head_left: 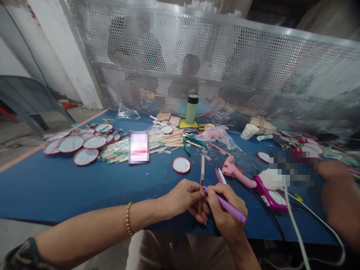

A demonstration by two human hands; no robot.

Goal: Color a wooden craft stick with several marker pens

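Observation:
My left hand (191, 198) pinches a narrow stick-like piece (203, 167) that stands up from my fingers, pale at its upper end with a purple patch lower down. In my right hand (229, 210) is a purple pen (229, 208), held in a writing grip. Its tip meets or nearly meets the piece by my left fingertips; exact contact is hard to see. Just beyond my right hand lie a white pen (222, 176) and a dark pink one. A small round white disc with a red rim (181, 165) rests on the blue table (118, 191) ahead of my left hand.
Rimmed discs (70, 144) pile up at left beside wooden sticks (116, 150) and a phone (139, 147). Farther back are green-handled pliers (186, 145), a green bottle (192, 110) and a paper cup (249, 131). A pink glue gun (239, 172) and cables lie right, near another person's blurred arm (340, 198).

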